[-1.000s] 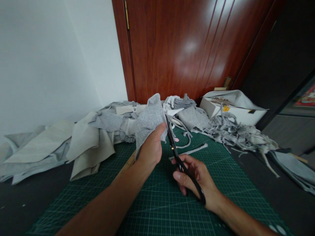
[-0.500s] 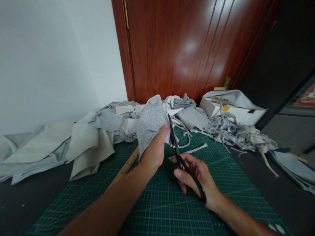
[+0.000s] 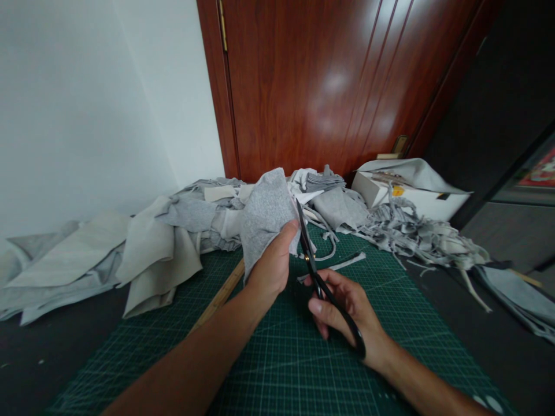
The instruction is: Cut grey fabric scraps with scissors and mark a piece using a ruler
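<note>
Raised above the green cutting mat (image 3: 277, 364), my left hand (image 3: 275, 263) pinches a piece of grey fabric (image 3: 265, 214), its thumb lying along the right edge. My right hand (image 3: 342, 303) is closed round the handles of black scissors (image 3: 309, 254), with fingers through the loops. The scissor blades point up and away, at the fabric's right edge beside the left thumb. Whether the blades are touching the cloth is hard to tell. A thin grey strip (image 3: 349, 262) lies on the mat beyond my right hand.
A wooden ruler (image 3: 222, 292) lies partly under my left forearm. Pale and grey fabric pieces (image 3: 151, 237) are heaped at the left and back. On the right are tangled grey strips (image 3: 416, 231) and a white box (image 3: 416, 199). A brown door (image 3: 299, 86) stands behind.
The scissors and my right hand have shifted very slightly to the right. The fabric in my left hand has moved only a little.
</note>
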The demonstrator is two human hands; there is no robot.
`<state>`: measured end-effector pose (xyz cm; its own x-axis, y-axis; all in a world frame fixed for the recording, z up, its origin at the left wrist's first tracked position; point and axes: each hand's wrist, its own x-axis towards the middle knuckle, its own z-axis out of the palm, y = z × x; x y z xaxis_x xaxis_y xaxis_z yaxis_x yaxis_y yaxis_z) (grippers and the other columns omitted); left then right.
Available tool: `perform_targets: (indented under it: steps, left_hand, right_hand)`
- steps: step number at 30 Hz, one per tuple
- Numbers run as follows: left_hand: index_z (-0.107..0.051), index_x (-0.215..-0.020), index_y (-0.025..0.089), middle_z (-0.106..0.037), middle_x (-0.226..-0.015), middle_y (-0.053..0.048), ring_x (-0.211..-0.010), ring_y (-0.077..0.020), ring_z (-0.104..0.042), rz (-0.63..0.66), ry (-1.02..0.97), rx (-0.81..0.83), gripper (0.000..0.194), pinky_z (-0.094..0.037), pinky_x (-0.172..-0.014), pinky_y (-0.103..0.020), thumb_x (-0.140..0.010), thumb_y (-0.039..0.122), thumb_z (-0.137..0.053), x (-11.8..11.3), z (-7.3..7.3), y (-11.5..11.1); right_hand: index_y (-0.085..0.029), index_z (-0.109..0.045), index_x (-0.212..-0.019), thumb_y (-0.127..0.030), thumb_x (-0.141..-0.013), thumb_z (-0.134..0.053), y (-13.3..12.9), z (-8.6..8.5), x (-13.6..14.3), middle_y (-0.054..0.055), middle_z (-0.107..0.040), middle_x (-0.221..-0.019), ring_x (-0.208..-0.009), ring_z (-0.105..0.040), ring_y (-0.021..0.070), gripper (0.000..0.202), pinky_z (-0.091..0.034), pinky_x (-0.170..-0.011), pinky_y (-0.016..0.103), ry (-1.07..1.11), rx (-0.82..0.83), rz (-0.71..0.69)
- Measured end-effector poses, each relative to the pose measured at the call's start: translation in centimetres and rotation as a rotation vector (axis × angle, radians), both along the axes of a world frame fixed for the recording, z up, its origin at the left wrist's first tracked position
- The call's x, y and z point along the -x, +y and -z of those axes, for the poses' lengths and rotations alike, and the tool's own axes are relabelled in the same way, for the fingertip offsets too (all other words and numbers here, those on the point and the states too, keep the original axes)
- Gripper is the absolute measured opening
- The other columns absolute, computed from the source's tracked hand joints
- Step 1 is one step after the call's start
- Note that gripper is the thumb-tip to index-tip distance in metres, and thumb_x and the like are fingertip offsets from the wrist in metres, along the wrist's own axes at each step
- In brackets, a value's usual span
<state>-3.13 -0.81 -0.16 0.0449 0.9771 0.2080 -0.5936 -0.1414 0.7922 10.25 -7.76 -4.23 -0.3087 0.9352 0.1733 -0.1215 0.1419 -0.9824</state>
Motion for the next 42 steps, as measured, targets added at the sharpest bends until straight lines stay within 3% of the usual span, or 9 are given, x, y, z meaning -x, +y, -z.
perform_targets:
  steps: [10, 19, 38, 42]
  left_hand:
    - [-0.077, -0.084, 0.019, -0.081, -0.083, -0.007, -0.112, -0.0344, -0.074, 0.036, 0.03, 0.039, 0.035, -0.051, -0.108, -0.045, -0.075, 0.053, -0.082, 0.06, 0.24, -0.18]
    - [-0.078, -0.085, 0.018, -0.081, -0.087, -0.007, -0.111, -0.0339, -0.074, 0.017, 0.02, 0.01, 0.033, -0.048, -0.111, -0.045, -0.076, 0.05, -0.082, -0.01, -0.16, -0.29]
    - [-0.079, -0.093, 0.015, -0.082, -0.094, -0.009, -0.111, -0.0327, -0.074, 0.013, 0.036, 0.001, 0.037, -0.048, -0.11, -0.044, -0.078, 0.049, -0.079, 0.02, -0.08, -0.34]
    - [-0.078, -0.09, 0.014, -0.081, -0.091, -0.01, -0.103, -0.0331, -0.075, 0.074, 0.039, 0.049, 0.043, -0.054, -0.1, -0.044, -0.076, 0.054, -0.079, 0.09, -0.11, -0.49]
  right_hand:
    - [-0.02, -0.06, -0.102, -0.064, -0.079, -0.084, -0.04, -0.23, -0.08, -0.008, -0.052, -0.059, -0.043, -0.044, 0.0085, 0.056, -0.04, -0.041, 0.021, -0.029, -0.01, 0.004]
    - [-0.019, -0.059, -0.102, -0.063, -0.083, -0.082, -0.12, -0.27, -0.17, -0.01, -0.051, -0.055, -0.04, -0.042, 0.0079, 0.053, -0.035, -0.041, 0.02, -0.046, -0.018, 0.013]
    - [-0.018, -0.058, -0.102, -0.053, -0.088, -0.079, -0.23, -0.04, 0.0, -0.012, -0.048, -0.052, -0.038, -0.039, 0.0067, 0.043, -0.033, -0.039, 0.019, -0.079, -0.005, 0.034]
    - [-0.018, -0.058, -0.103, -0.052, -0.086, -0.081, -0.14, 0.02, -0.02, -0.011, -0.049, -0.053, -0.038, -0.04, 0.0066, 0.045, -0.034, -0.038, 0.019, -0.063, -0.01, 0.034]
